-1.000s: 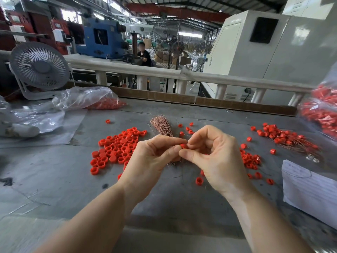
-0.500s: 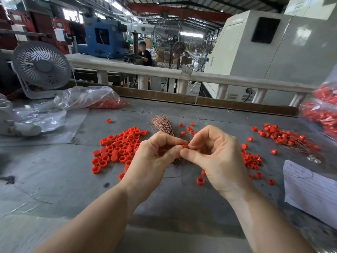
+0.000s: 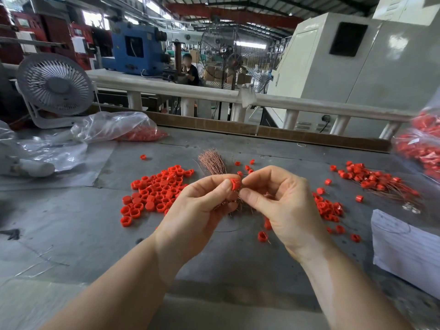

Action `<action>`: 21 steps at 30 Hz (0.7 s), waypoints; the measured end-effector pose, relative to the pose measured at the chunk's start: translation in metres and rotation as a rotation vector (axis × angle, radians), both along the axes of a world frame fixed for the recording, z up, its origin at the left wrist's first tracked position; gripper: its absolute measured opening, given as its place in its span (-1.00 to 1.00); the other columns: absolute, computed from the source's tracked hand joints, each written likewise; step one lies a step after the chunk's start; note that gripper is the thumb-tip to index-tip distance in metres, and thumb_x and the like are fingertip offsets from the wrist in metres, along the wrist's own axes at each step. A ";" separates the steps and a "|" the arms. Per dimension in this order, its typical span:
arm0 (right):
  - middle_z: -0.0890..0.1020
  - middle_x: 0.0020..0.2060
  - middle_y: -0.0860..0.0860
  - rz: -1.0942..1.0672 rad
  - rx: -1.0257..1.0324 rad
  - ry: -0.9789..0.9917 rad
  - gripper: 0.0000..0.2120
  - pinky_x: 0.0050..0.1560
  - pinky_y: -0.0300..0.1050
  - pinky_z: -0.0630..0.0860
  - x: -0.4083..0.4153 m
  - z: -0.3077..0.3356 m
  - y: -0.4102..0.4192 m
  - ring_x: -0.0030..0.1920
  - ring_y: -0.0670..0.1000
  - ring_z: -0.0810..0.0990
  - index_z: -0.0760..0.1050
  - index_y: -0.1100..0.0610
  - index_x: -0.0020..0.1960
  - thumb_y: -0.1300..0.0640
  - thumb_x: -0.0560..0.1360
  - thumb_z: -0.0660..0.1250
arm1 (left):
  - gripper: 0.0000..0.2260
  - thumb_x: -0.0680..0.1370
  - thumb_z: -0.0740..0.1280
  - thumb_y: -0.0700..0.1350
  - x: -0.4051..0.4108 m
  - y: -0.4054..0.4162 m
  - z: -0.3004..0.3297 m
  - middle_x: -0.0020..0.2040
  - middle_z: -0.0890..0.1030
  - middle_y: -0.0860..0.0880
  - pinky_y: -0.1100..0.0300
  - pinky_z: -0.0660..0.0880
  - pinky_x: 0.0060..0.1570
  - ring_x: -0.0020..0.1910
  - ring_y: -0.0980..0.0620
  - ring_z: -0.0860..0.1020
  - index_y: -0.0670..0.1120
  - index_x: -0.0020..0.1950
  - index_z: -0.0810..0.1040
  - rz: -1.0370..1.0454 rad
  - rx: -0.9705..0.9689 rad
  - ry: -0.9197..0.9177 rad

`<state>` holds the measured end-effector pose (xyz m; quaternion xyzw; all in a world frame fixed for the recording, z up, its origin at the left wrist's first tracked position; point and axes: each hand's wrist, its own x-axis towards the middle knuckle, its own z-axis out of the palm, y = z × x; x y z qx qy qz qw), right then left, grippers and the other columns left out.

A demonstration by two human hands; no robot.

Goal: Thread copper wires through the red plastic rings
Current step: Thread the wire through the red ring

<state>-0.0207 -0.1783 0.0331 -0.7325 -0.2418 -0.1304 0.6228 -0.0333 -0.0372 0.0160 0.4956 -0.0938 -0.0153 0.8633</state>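
My left hand (image 3: pixel 192 206) pinches a red ring (image 3: pixel 234 183) between thumb and forefinger, and its lower fingers curl around the bundle of copper wires (image 3: pixel 213 163), whose far end fans out over the bench (image 3: pixel 83 234) behind my knuckles. My right hand (image 3: pixel 283 203) is just beside the ring, thumb and forefinger pressed together on a thin wire at the ring's right side; the wire itself is too fine for me to make out clearly. Both hands hover above the bench, nearly touching at the fingertips.

To my left lies a heap of loose rings (image 3: pixel 157 189), flat on the bench. To my right is a smaller cluster of rings (image 3: pixel 327 207), and farther right a pile of rings with wires through them (image 3: pixel 376 179). One ring (image 3: pixel 262 236) sits alone below my right hand, and another (image 3: pixel 142 157) lies apart near the far left.

A clear bag (image 3: pixel 114 126) holding more red parts rests at the far left of the bench, in front of a small white fan (image 3: pixel 56 88). Another bag of red parts (image 3: pixel 421 148) sits at the right edge, and a stack of white paper (image 3: pixel 404 248) lies near my right forearm.
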 end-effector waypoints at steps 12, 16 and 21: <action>0.68 -0.32 0.02 0.035 0.079 0.123 -0.80 -0.20 -0.27 0.56 0.000 -0.004 0.004 -0.27 -0.06 0.64 0.63 0.03 -0.27 -0.01 0.15 0.50 | -0.85 0.35 0.35 -0.02 0.001 -0.001 -0.005 -0.17 0.65 0.00 0.22 0.48 -0.07 -0.12 0.08 0.56 0.02 -0.16 0.68 0.098 0.180 -0.132; 0.68 -0.35 -0.03 0.026 0.088 0.095 -0.83 -0.24 -0.33 0.52 -0.001 -0.004 0.005 -0.30 -0.12 0.64 0.65 -0.06 -0.25 -0.02 0.16 0.50 | -0.86 0.36 0.37 -0.01 0.001 0.000 -0.007 -0.13 0.65 -0.03 0.16 0.47 0.01 -0.06 0.04 0.58 0.04 -0.14 0.67 0.128 0.221 -0.191; 0.67 -0.38 -0.05 -0.001 0.092 0.060 -0.87 -0.23 -0.28 0.55 -0.001 -0.006 0.006 -0.32 -0.12 0.63 0.65 -0.09 -0.27 0.00 0.18 0.48 | -0.85 0.35 0.44 0.01 0.001 0.000 -0.007 -0.08 0.64 -0.15 -0.04 0.44 0.12 0.00 -0.17 0.53 0.03 -0.12 0.66 0.148 0.236 -0.201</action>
